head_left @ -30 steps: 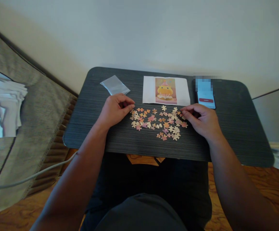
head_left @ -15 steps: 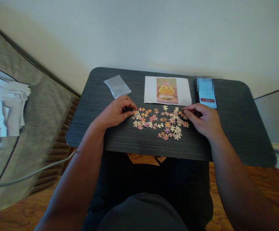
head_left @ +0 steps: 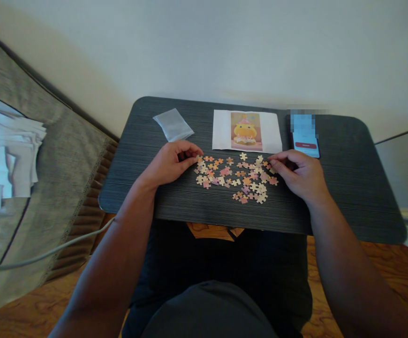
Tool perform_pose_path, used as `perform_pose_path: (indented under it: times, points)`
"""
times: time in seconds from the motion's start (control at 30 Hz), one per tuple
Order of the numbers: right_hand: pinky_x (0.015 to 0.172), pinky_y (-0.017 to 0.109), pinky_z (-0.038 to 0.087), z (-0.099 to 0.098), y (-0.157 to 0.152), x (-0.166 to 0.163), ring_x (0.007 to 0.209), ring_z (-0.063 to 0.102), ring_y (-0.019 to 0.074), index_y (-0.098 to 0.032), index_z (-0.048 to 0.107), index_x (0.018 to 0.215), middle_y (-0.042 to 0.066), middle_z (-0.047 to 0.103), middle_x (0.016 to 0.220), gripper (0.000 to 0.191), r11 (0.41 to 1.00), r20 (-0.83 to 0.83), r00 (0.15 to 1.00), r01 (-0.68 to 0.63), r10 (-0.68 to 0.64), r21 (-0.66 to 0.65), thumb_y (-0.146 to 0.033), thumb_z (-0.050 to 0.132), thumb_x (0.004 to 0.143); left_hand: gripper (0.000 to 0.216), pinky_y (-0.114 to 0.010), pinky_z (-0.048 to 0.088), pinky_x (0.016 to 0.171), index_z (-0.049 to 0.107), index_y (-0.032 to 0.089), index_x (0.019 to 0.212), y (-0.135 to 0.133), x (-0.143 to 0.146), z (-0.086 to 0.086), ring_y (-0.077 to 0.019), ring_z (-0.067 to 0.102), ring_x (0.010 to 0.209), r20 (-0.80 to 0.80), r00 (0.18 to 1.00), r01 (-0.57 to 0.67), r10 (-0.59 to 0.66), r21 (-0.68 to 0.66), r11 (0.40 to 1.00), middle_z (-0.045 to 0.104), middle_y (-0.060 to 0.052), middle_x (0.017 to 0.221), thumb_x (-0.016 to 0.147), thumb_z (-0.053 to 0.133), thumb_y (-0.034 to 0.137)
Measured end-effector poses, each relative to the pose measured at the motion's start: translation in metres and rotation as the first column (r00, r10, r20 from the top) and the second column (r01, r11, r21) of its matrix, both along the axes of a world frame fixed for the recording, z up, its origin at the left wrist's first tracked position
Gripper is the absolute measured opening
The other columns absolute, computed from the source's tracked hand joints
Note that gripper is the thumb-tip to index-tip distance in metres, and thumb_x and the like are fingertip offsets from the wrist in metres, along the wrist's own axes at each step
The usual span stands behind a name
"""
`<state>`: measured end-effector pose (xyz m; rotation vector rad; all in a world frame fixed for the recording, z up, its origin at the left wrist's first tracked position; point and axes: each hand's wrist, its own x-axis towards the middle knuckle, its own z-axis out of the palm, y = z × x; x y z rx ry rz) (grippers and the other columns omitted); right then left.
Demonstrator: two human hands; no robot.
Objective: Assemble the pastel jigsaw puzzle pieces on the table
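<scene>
Puzzle pieces (head_left: 234,178) lie scattered between left hand (head_left: 170,162) and right hand (head_left: 300,173), each grip curled, contents unclear.

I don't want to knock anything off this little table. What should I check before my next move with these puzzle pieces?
1. All puzzle pieces lie on the table, back from its near edge: ok.
2. The left hand has its fingers at the pile's left edge: ok. Whether they pinch a piece: cannot tell.
3. The right hand has its fingers at the pile's right edge: ok. Whether they hold a piece: cannot tell.
4. The reference picture lies uncovered behind the pile: ok.
5. The phone lies flat, apart from the pieces: ok.
6. The plastic bag lies apart from the pile: ok.
</scene>
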<state>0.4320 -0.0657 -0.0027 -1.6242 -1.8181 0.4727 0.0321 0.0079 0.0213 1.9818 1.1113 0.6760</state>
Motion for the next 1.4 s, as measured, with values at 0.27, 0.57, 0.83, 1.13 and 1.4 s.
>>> perform_pose_path:
  times: [0.27,0.57,0.83,1.13,1.4]
  points:
    - [0.069,0.044,0.054,-0.0012,0.0005,0.0007,0.082,0.074,0.0258,-0.032,0.084,0.112,0.006,0.087,0.109,0.017,1.000,0.004,1.000,-0.001,0.001,-0.004,-0.044,0.075,0.103,0.026,-0.035,0.056,0.081,0.087,0.021,0.117,-0.0010,0.0024,0.0016,-0.0203,0.072,0.091,0.061,0.998,0.028,-0.027,-0.020,0.999,0.084,-0.007,0.104,0.098,0.075,0.033]
    - [0.074,0.044,0.056,0.0011,-0.0006,-0.0009,0.086,0.076,0.0258,-0.031,0.084,0.111,0.005,0.087,0.108,0.014,1.000,-0.011,1.000,0.005,-0.005,-0.015,-0.040,0.078,0.102,0.025,-0.039,0.060,0.090,0.087,0.020,0.118,-0.0008,0.0023,0.0001,-0.0226,0.074,0.099,0.062,0.998,0.022,-0.023,0.006,1.000,0.085,-0.007,0.109,0.098,0.074,0.029]
    - [0.072,0.045,0.056,-0.0034,0.0011,0.0020,0.083,0.076,0.0268,-0.033,0.084,0.111,0.005,0.087,0.108,0.015,1.000,-0.014,1.000,0.002,-0.002,0.002,-0.042,0.078,0.101,0.025,-0.043,0.061,0.093,0.088,0.023,0.117,0.0002,0.0036,0.0015,-0.0228,0.073,0.097,0.048,0.998,0.047,-0.050,0.061,0.997,0.082,-0.008,0.107,0.101,0.070,0.030]
    - [0.068,0.044,0.053,0.0016,-0.0004,-0.0012,0.079,0.073,0.0251,-0.031,0.083,0.112,0.006,0.086,0.108,0.016,1.000,0.001,1.000,0.005,-0.005,0.001,-0.042,0.076,0.102,0.027,-0.044,0.061,0.090,0.088,0.023,0.118,0.0006,0.0031,0.0007,-0.0226,0.071,0.095,0.032,0.999,0.034,-0.037,0.086,0.996,0.079,-0.007,0.104,0.101,0.069,0.030]
    - [0.069,0.043,0.054,0.0013,0.0002,-0.0027,0.081,0.073,0.0248,-0.030,0.083,0.114,0.006,0.086,0.109,0.017,1.000,-0.017,1.000,0.005,-0.005,0.005,-0.040,0.075,0.103,0.027,-0.039,0.058,0.083,0.088,0.021,0.118,0.0014,0.0016,-0.0047,-0.0217,0.072,0.093,0.025,0.999,-0.026,0.024,0.081,0.996,0.082,-0.008,0.106,0.100,0.072,0.033]
